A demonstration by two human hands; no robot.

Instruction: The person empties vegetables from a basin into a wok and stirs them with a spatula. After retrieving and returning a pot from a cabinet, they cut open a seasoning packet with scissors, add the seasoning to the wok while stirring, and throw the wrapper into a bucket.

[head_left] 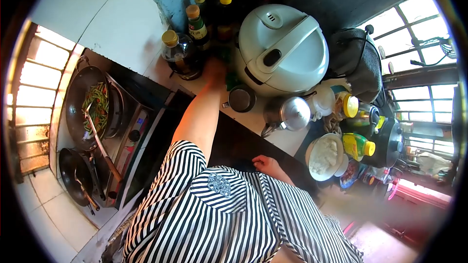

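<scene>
My left hand [214, 70] reaches to the back of the counter, between a glass bottle with a yellow cap [181, 56] and the white rice cooker [285, 51]. Its fingers are lost in shadow, so any hold is hidden. Just below it are a metal cup [241, 99] and a green object that I cannot make out. Taller bottles with yellow and tan caps [197, 29] rise behind. Near my body, over the dark counter edge, my right hand [265, 164] has curled fingers, with nothing visible in them.
On the left, a wok [80, 97] of green vegetables with a spatula [100, 141] sits on the stove, beside a smaller pan [73, 178]. A kettle [294, 113], a bowl of white food [324, 157] and a green-yellow bottle [358, 147] line the right side.
</scene>
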